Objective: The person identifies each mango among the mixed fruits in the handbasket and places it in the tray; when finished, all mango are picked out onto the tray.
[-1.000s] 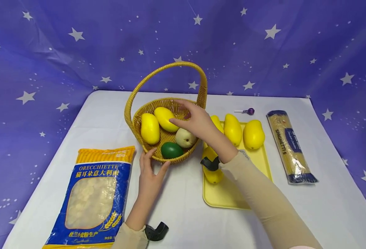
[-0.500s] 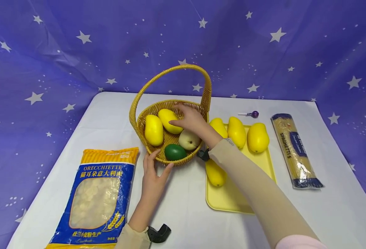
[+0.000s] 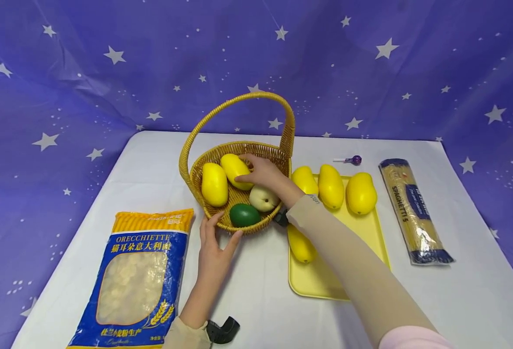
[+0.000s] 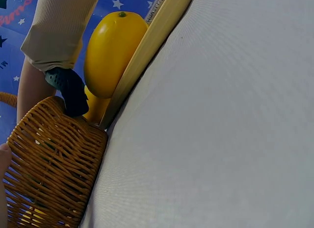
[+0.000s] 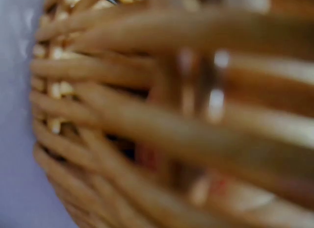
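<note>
A wicker basket [image 3: 235, 230] with a tall handle holds two yellow mangoes, a pale round fruit [image 3: 263, 198] and a dark green oval fruit [image 3: 244, 215]. Reaching in over the right rim, my right hand [image 3: 266, 175] grips the right end of the rear mango [image 3: 234, 169], thumb on its near side and fingers behind. The other mango [image 3: 214, 185] lies at the left. My left hand [image 3: 214, 252] rests against the basket's front, its fingers and thumb spread along the rim and outer wall. The right wrist view holds only blurred wicker [image 5: 98, 110].
A yellow tray [image 3: 321, 286] with several mangoes [image 3: 361, 194] stands right of the basket, partly beneath the right sleeve. Further right lies a spaghetti packet [image 3: 413, 211], with a lollipop [image 3: 353, 160] behind the tray. An orecchiette bag [image 3: 130, 281] lies at the left.
My right hand has come down from above the basket's right side onto the rear mango. The left hand keeps its place at the front rim. The whole head view has shifted slightly.
</note>
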Tool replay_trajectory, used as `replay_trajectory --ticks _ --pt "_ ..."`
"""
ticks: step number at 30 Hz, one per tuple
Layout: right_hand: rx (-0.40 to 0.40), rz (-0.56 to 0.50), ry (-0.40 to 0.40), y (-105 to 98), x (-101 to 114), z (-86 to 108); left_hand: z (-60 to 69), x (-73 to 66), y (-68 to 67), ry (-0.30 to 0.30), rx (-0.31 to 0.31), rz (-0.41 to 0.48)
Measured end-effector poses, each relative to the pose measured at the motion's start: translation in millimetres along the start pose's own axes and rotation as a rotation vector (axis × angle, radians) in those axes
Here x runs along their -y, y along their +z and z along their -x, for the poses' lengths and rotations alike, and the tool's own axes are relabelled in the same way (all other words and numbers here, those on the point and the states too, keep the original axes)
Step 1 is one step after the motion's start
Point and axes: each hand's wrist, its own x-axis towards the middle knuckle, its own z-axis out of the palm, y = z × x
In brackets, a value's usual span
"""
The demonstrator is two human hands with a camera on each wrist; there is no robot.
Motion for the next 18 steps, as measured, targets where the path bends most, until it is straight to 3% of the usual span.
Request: replay_trajectory --ticks 18 --pt "-0.025 -0.033 -0.017 -3.3 0.5 4.3 0.9 -0.2 -1.3 -0.001 0.001 0.011"
